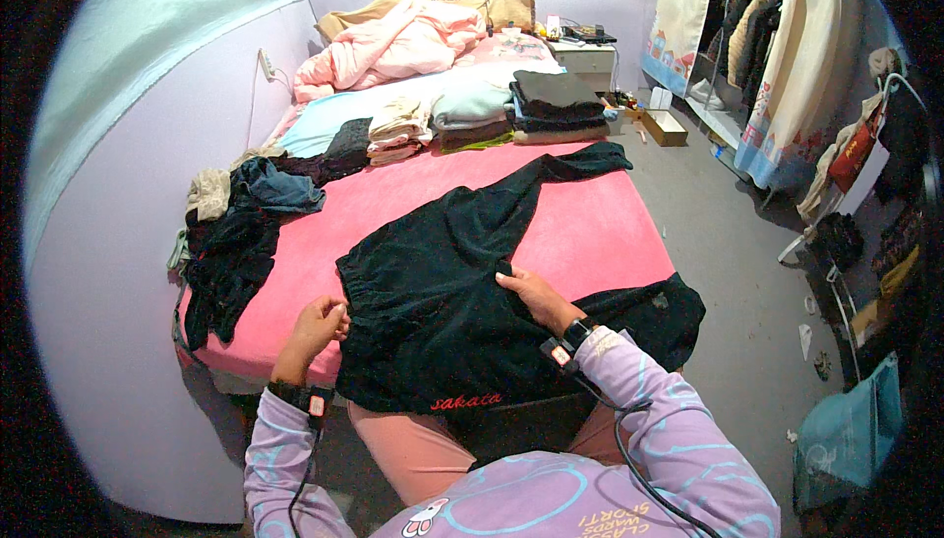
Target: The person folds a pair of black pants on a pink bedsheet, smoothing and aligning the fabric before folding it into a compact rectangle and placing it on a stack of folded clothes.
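Observation:
A pair of black trousers (435, 294) with an elastic waistband lies spread over the near part of the bed, one leg reaching toward the far right and the other bent along the near right edge. Red stitched lettering shows on the fabric near my lap. My right hand (532, 293) grips a fold of the black cloth around the middle, thumb on top. Just off the gathered waistband at the left is my left hand (324, 324), its fingers curled; whether it pinches the edge is unclear.
Folded stacks of clothes (472, 114) stand across the bed behind the trousers. A loose heap of dark clothes (232, 265) lies at the left. Beyond are a pink quilt (398, 44), a white bedside cabinet (590, 66), an open box (665, 128) on the floor and a curtained wardrobe (793, 58).

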Demonstrator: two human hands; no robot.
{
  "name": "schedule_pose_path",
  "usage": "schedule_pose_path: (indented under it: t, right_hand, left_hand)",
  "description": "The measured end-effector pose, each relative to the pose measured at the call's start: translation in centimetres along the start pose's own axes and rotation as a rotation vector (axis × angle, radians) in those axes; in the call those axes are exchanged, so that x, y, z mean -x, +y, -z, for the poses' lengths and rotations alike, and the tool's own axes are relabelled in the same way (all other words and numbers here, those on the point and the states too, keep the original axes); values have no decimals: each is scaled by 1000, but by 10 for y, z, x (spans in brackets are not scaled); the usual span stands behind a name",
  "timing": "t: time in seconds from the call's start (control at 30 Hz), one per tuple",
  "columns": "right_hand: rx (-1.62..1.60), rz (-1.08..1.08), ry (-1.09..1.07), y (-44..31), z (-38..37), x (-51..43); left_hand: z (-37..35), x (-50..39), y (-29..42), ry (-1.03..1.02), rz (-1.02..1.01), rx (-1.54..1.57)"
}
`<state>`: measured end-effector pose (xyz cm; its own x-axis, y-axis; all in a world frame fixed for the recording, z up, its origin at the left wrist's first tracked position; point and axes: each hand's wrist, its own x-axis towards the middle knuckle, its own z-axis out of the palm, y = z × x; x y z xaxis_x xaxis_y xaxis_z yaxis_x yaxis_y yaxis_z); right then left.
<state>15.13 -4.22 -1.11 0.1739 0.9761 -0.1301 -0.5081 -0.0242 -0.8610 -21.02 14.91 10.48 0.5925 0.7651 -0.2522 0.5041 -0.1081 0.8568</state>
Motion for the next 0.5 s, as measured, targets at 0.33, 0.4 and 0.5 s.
schedule_pose_path:
  t: [0.33, 0.4, 0.5]
  right_hand:
    - [73, 34, 28, -6, -2, 5]
    - [95, 37, 31, -5, -1, 4]
    - [46, 6, 3, -5, 0, 3]
  left_hand:
    - [-18, -23, -38, -13, 32, -87]
    - [-43, -14, -40, 116, -215, -153]
    - [-86, 11, -48, 238, -450, -564]
